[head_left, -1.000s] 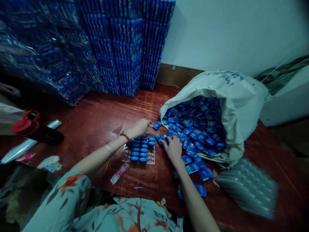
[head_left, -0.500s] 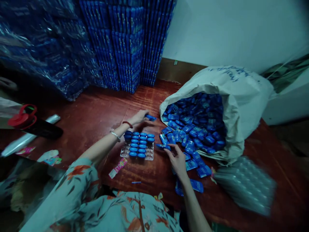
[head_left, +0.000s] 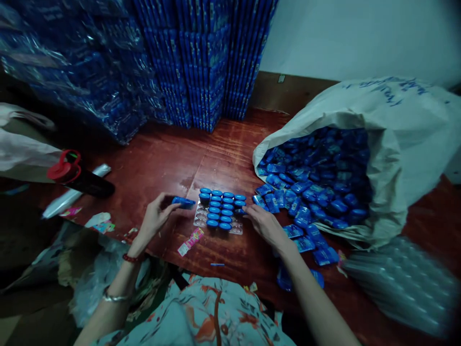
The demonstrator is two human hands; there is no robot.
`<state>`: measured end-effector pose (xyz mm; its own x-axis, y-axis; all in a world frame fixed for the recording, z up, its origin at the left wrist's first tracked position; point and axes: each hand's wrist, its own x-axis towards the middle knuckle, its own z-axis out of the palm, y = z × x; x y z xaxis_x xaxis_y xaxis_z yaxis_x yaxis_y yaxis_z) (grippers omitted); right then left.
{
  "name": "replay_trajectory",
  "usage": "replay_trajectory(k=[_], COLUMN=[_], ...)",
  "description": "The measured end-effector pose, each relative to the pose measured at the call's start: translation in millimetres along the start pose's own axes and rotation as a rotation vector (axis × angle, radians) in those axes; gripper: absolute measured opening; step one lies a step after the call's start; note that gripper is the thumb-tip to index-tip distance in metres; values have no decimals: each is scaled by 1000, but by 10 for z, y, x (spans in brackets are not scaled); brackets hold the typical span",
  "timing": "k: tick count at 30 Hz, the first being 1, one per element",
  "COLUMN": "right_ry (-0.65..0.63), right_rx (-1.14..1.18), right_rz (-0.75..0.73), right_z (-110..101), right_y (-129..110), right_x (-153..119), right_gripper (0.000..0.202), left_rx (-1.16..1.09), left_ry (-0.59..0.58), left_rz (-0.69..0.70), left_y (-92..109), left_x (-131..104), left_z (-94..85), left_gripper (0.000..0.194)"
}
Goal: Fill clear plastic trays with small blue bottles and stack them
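A clear plastic blister tray lies on the table, with several blue oval-ended packs standing in rows in it. Left of the tray, my left hand is closed on a blue pack between thumb and fingers. At the tray's right side, my right hand has its fingertips on another blue pack, which they partly hide. More loose blue packs spill from a white sack just beyond my right hand.
Tall stacks of blue packages stand at the back. A black bottle with a red lid lies at the left beside a clear plastic roll. Empty clear trays are stacked at the right. A pink wrapper strip lies before the tray.
My left hand has come from behind the tray to its left side, with a blue pack in it. My right hand has brought its pack to the tray's right edge. The view has shifted.
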<state>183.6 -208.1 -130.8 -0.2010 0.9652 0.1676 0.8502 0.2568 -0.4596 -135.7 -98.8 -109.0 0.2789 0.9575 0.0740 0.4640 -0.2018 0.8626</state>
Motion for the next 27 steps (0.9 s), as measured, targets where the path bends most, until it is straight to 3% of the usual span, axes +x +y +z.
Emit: replay_trajectory(k=[3, 9, 16, 21, 27], right_ry=[-129, -241, 21, 117, 279], right_rx=[-88, -217, -210, -181, -139], right_rz=[2, 72, 122, 172, 191], right_z=[-125, -99, 184, 295, 347], right_y=[-92, -280, -246, -239, -216], right_x=[135, 286, 71, 19, -94], right_gripper=[32, 27, 33, 32, 33], left_rx=[79, 319, 480, 482, 661], left_ry=[-40, -162, -283, -308, -452], left_rz=[103, 465, 642, 638, 597], left_y=[-9, 19, 30, 29, 155], left_x=[-93, 60, 157, 180, 216], left_z=[168, 436, 455, 493, 572], left_gripper=[22, 23, 28, 29, 22])
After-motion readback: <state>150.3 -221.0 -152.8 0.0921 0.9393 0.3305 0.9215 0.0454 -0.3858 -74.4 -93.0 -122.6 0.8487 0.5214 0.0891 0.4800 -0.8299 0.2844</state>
